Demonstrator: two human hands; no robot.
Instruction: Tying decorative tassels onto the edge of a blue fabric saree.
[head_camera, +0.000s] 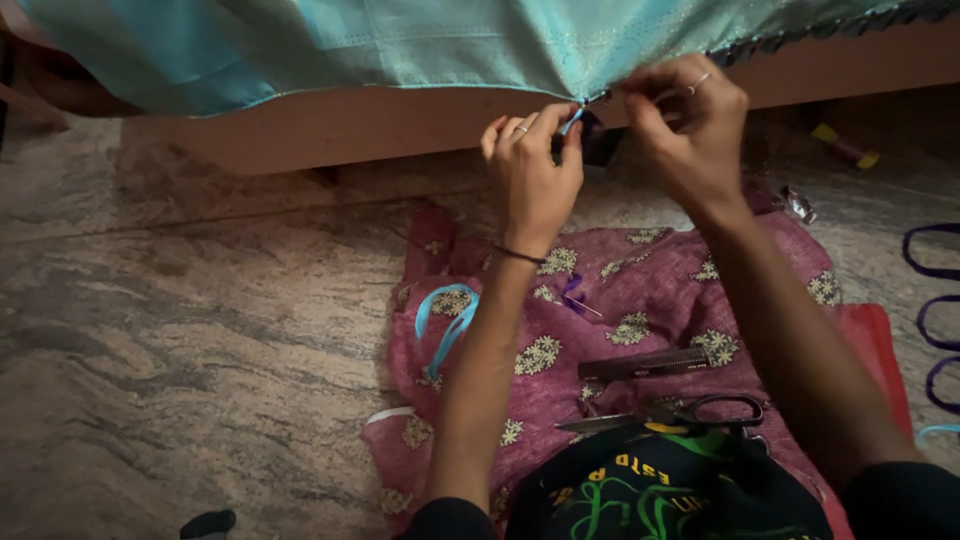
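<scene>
A turquoise fabric (400, 45) with a dark scalloped trim hangs over the edge of a wooden bed frame (340, 125). My left hand (535, 170) pinches a light blue thread at the fabric's edge, fingers closed on it. My right hand (685, 125) grips the same edge of the fabric just to the right, a ring on one finger. Both hands meet at one spot on the hem. A thin dark band circles my left wrist.
On the stone floor lies a magenta flowered cloth (620, 320). Black-handled scissors (670, 412), a black comb-like strip (645, 363) and a blue ribbon (445, 320) rest on it. Purple loops (935, 300) lie at the right. A yellow-ended object (845, 148) sits under the bed.
</scene>
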